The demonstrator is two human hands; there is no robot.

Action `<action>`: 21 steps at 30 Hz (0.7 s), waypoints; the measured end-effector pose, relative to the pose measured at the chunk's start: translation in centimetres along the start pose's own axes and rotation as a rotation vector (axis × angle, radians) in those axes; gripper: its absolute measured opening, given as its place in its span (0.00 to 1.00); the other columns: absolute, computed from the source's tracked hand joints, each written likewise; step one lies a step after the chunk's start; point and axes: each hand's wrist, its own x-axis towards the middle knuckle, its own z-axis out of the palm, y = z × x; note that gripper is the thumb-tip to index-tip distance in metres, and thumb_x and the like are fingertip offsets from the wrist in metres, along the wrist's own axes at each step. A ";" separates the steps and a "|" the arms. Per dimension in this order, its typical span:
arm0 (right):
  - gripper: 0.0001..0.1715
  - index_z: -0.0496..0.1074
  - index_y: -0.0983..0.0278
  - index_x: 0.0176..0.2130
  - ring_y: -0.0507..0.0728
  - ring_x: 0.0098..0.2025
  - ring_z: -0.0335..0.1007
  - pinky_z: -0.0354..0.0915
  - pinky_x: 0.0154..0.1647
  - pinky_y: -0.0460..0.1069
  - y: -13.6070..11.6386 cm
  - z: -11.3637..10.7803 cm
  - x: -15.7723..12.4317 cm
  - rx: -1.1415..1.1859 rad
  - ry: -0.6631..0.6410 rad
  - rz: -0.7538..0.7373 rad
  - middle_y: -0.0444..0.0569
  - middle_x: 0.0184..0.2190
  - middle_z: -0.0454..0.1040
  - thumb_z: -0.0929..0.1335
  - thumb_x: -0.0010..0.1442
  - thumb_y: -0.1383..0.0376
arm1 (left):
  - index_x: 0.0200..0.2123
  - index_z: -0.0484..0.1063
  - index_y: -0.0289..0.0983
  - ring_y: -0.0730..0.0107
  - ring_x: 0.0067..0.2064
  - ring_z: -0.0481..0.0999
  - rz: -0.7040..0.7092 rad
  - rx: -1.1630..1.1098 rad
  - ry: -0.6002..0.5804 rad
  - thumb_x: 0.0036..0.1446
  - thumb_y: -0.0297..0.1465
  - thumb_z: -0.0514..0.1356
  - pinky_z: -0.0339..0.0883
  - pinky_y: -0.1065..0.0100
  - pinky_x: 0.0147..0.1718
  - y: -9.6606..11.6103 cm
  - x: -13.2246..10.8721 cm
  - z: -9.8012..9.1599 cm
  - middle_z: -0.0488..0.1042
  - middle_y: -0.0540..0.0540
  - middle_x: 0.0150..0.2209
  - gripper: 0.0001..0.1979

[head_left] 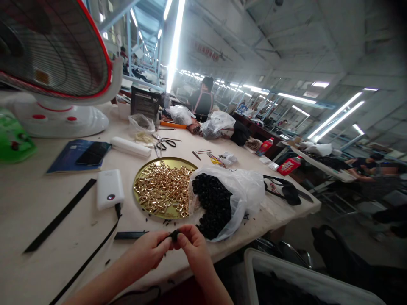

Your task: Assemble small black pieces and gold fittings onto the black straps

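Observation:
My left hand (pixel 149 250) and my right hand (pixel 192 244) meet at the table's front edge, both pinching one small black part (pixel 174 235) between their fingertips. Just beyond them a round gold tray (pixel 165 162) holds a heap of small gold metal pieces (pixel 163 189). Beside it on the right, an open clear plastic bag (pixel 244 190) spills a pile of small black parts (pixel 212 204). A short flat black strip (pixel 129 235) lies left of my hands.
A white power bank (pixel 109 189) with a black cable, a long black strip (pixel 60 216), a blue notebook with a phone (pixel 94 153), scissors (pixel 165 142) and a white-and-red fan (pixel 57 67) share the table. A white bin (pixel 286 275) stands at lower right. Other people work in the background.

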 end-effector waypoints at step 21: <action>0.17 0.74 0.65 0.31 0.48 0.24 0.60 0.58 0.28 0.43 1.1 1.4 -0.1 0.431 0.097 0.188 0.42 0.25 0.70 0.77 0.40 0.61 | 0.27 0.63 0.38 0.71 0.19 0.63 -0.011 0.098 0.037 0.56 0.41 0.45 0.54 0.73 0.17 -1.2 -1.1 0.7 0.65 0.52 0.19 0.15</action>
